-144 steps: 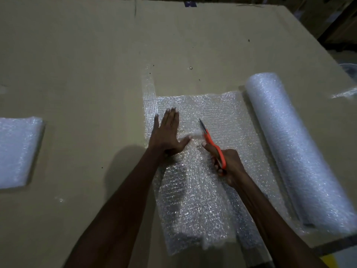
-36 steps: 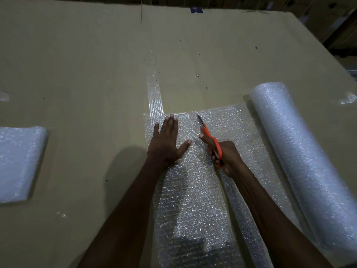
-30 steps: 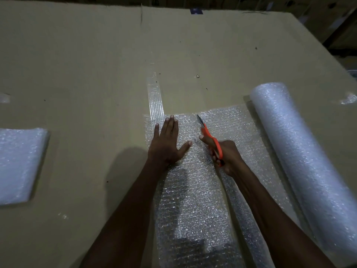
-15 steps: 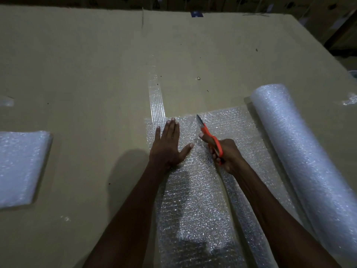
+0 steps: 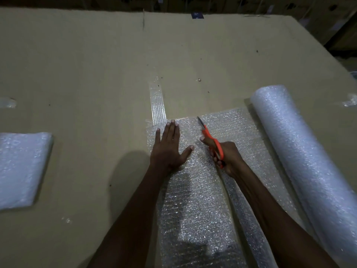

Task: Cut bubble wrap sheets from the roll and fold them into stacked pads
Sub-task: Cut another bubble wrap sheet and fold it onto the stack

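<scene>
— Where's the cut? 
— Scissors (image 5: 212, 141), gripped in the right hand (image 5: 229, 158), near the bubble wrap sheet (image 5: 193, 190)'s far edge; left hand (image 5: 169, 149) flat, fingers straight, pressing it. 
— Room? 
— Roll (image 5: 301, 151) right, bare cardboard (image 5: 96, 64) beyond.

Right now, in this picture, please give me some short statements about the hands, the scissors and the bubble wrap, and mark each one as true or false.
1. The left hand lies flat on the bubble wrap sheet, fingers straight. True.
2. The right hand holds orange-handled scissors. True.
3. The scissor blades point toward the person. False: they point away, toward the sheet's far edge.
4. The bubble wrap roll lies to the left of both hands. False: it lies to the right of the right hand.
5. A folded pad rests at the left edge of the cardboard surface. True.
</scene>
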Demonstrator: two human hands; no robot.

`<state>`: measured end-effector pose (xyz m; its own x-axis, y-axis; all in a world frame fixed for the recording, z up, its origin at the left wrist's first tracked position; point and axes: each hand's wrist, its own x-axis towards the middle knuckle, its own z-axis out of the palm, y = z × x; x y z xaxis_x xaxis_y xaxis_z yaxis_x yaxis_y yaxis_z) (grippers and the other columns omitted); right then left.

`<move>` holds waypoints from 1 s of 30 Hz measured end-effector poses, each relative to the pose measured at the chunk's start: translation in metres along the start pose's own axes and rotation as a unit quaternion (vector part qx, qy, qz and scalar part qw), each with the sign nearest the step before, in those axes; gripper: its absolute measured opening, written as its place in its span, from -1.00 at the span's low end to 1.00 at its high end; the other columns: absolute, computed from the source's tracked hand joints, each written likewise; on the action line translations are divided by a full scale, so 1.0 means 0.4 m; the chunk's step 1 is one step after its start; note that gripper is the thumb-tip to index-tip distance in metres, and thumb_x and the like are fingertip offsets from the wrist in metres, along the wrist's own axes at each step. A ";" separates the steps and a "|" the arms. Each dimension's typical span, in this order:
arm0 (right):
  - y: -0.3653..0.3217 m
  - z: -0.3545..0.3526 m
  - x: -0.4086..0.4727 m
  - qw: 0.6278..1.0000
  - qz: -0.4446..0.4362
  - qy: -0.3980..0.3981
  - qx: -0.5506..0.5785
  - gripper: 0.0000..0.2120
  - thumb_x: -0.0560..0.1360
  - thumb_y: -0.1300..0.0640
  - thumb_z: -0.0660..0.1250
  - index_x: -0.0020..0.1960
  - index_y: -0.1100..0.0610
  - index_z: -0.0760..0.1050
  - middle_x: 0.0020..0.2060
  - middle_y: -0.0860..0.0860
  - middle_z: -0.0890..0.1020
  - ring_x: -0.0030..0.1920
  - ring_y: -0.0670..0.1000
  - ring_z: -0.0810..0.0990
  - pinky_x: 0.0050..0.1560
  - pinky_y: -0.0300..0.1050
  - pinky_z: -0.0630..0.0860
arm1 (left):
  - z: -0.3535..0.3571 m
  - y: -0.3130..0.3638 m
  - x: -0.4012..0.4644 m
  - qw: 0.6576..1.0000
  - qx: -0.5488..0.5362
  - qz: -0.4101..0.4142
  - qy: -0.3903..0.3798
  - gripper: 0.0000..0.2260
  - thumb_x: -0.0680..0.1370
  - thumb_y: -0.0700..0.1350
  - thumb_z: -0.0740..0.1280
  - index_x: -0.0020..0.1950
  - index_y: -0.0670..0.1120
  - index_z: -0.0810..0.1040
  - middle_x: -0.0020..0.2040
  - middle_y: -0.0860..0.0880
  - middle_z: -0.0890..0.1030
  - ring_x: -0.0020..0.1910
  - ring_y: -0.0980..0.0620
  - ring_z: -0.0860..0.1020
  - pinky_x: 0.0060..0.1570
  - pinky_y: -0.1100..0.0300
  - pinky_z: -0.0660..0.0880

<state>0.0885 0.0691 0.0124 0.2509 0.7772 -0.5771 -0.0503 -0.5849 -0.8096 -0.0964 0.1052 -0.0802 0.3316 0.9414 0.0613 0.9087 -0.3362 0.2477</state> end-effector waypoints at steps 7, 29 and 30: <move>-0.011 0.008 0.008 1.000 0.003 -0.007 -0.024 -0.58 0.36 -0.08 0.62 -0.41 0.17 0.53 -0.55 0.05 0.47 -0.61 -0.05 0.33 -0.61 -0.28 0.24 | -0.002 -0.001 -0.001 1.000 -0.005 -0.001 -0.014 -0.17 0.59 0.40 -0.12 0.63 -0.19 -0.11 0.64 -0.14 -0.13 0.62 -0.06 -0.17 0.56 -0.14 -0.17; -0.017 0.017 0.017 1.000 -0.004 -0.004 -0.025 -0.64 0.39 0.03 0.61 -0.39 0.19 0.54 -0.55 0.05 0.49 -0.65 -0.09 0.35 -0.65 -0.29 0.26 | 0.002 -0.004 -0.003 1.000 -0.005 -0.001 -0.013 -0.16 0.59 0.40 -0.10 0.63 -0.19 -0.07 0.64 -0.14 -0.10 0.62 -0.05 -0.15 0.56 -0.14 -0.17; -0.015 0.016 0.014 1.000 -0.005 -0.002 -0.028 -0.64 0.39 0.03 0.61 -0.39 0.20 0.54 -0.54 0.06 0.49 -0.64 -0.08 0.35 -0.64 -0.28 0.26 | 0.002 -0.005 -0.003 1.000 -0.005 -0.001 -0.015 -0.16 0.59 0.40 -0.09 0.63 -0.19 -0.08 0.64 -0.14 -0.10 0.62 -0.05 -0.16 0.56 -0.14 -0.17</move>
<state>0.0840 0.0785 0.0132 0.2472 0.7835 -0.5701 0.0064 -0.5896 -0.8076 -0.0985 0.1046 -0.0816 0.3365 0.9411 0.0324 0.9070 -0.3332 0.2575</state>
